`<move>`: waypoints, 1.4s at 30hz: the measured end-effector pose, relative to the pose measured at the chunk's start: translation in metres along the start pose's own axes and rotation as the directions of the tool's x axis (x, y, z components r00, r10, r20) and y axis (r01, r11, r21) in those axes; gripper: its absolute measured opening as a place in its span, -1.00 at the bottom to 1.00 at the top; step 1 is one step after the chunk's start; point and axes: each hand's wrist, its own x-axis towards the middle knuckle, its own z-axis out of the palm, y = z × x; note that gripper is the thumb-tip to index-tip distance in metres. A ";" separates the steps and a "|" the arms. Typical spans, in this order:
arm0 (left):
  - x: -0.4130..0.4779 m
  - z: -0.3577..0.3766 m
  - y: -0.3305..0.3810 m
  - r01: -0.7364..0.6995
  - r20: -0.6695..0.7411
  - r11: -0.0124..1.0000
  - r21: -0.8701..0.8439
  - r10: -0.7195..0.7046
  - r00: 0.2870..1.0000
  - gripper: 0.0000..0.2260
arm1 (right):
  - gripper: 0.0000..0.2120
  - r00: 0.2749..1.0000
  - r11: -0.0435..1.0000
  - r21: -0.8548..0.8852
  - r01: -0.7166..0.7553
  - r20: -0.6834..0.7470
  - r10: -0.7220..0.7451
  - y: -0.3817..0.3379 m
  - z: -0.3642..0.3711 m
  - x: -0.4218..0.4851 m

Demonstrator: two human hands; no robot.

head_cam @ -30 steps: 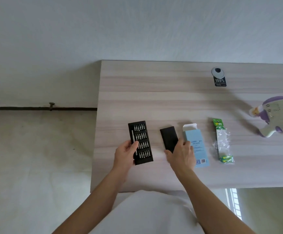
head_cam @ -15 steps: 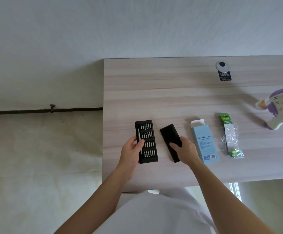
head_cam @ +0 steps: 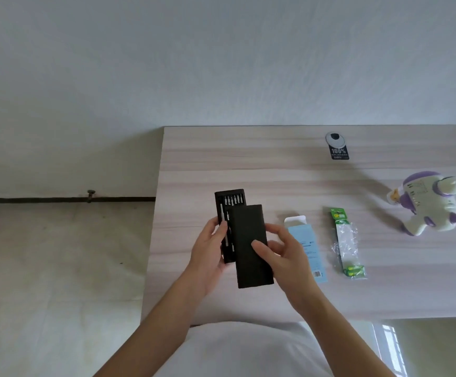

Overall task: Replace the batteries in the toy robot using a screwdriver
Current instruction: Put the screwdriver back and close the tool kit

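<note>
Head view: a pale wood-grain table (head_cam: 275, 164) is seen filling the right and centre of the frame, with a white wall above and a bare floor at the left. Near the centre, a black screwdriver bit tray (head_cam: 228, 202) is gripped along its left edge by the left hand (head_cam: 207, 251), the thumb laid across the silver driver handle set in the tray. A black sleeve cover (head_cam: 250, 248) is clamped by the right hand (head_cam: 286, 254), thumb on its face and fingers behind its right edge; most of the tray is overlapped by it, so that only the top row of bits is left showing. Whether tray and cover are touching cannot be told. A light blue carton (head_cam: 309, 257) with its top flap open is seen lying just right of the right hand, partly hidden by it. Further right, a torn green battery pack (head_cam: 345, 240) is laid flat. The white-and-purple toy robot (head_cam: 428, 205) is found at the right edge of the frame, well apart from both hands.
</note>
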 end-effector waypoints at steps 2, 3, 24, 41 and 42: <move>-0.006 0.014 0.005 -0.033 -0.004 0.999 -0.022 0.033 0.999 -0.75 | -0.67 0.999 0.995 -0.093 0.045 -0.025 -0.047 -0.003 -0.003 -0.003; -0.008 0.021 0.007 -0.049 -0.004 0.998 -0.028 0.049 0.999 -0.73 | -0.66 0.996 0.987 -0.145 0.068 -0.053 -0.077 -0.004 -0.006 -0.003; -0.038 0.079 0.002 -0.200 0.041 0.979 -0.031 0.201 0.979 -0.73 | -0.54 0.956 0.914 -0.334 0.229 -0.098 -0.275 -0.015 -0.060 0.003; -0.047 0.078 0.015 -0.290 0.000 0.955 0.055 0.290 0.957 -0.76 | -0.81 0.954 0.928 -0.246 0.280 -0.036 -0.298 -0.028 -0.050 0.005; -0.048 0.078 0.015 -0.291 0.004 0.955 0.057 0.291 0.957 -0.76 | -0.82 0.953 0.925 -0.252 0.283 -0.038 -0.302 -0.030 -0.049 0.006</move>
